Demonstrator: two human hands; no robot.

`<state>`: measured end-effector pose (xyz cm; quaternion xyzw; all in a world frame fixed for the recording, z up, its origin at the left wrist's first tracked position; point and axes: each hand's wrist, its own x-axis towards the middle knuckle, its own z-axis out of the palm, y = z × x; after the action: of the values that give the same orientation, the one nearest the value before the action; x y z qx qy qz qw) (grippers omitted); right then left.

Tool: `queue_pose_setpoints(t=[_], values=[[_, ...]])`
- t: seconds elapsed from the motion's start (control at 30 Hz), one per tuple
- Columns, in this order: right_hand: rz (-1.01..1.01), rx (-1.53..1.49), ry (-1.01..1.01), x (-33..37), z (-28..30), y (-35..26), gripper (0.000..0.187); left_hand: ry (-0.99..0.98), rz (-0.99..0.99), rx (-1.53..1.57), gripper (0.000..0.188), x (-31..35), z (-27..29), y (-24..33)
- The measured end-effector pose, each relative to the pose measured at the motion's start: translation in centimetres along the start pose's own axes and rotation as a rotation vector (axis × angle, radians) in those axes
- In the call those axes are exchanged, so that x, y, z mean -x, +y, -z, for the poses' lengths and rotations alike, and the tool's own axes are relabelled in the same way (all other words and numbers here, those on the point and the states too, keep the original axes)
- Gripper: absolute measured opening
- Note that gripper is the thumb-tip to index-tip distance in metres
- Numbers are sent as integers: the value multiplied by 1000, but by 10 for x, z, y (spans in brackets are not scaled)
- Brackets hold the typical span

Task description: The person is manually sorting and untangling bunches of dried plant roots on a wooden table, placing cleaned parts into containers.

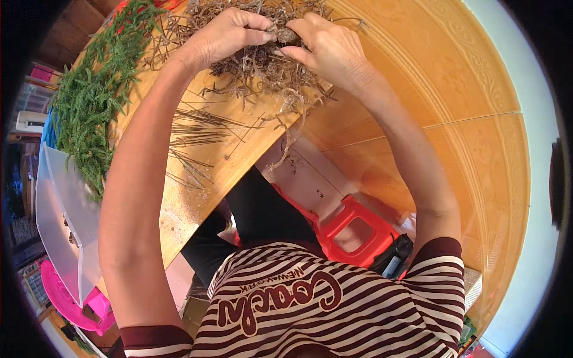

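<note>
At the far end of the wooden table (pixel 182 215), both hands meet over a tangled heap of brown, dry-looking twiggy strands (pixel 250 74). My left hand (pixel 230 36) is closed, thumb and fingers pinching a small greyish-brown tuft (pixel 286 36) of this material. From the other side my right hand (pixel 334 51) grips the same tuft, with its thumb underneath and fingers curled over. The fingertips partly cover the tuft, so its exact kind is unclear. Thin dark wire-like stems (pixel 203 130) lie loosely on the table, nearer to me than the heap.
Green fir-like garland branches (pixel 95 101) pile along the table's left side. Below them stands a translucent plastic bin (pixel 62 209), with a pink plastic seat (pixel 68 298) under it. A red plastic stool (pixel 358 232) is on the floor at right, near the tan panelled wall (pixel 471 65).
</note>
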<state>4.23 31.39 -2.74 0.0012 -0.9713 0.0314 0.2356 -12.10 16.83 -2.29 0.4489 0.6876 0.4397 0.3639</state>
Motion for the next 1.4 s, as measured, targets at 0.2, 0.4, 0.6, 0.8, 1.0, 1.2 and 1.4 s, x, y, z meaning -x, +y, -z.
queue_pose_setpoints(t=[0.2,0.4,0.6,0.8,1.0,1.2,1.4], values=[[24,111,-144,-14,11,-6,28,171,-328,-669,18,-1,-14,2],[-109,-30,-226,-15,8,-15,27,353,-560,-1064,21,8,-11,-7],[-276,-643,-429,-9,9,-10,33,281,-549,-1178,26,15,-19,-4],[-305,-980,-445,2,13,-11,38,338,-607,-1176,16,17,-27,-6],[-414,-934,-403,8,9,-13,42,386,-580,-1121,8,18,-32,-4],[-483,-906,-274,10,-5,-17,41,381,-563,-1122,8,15,-34,-4],[-163,-454,-27,17,-9,-31,37,363,-674,-1130,16,11,-32,-11]])
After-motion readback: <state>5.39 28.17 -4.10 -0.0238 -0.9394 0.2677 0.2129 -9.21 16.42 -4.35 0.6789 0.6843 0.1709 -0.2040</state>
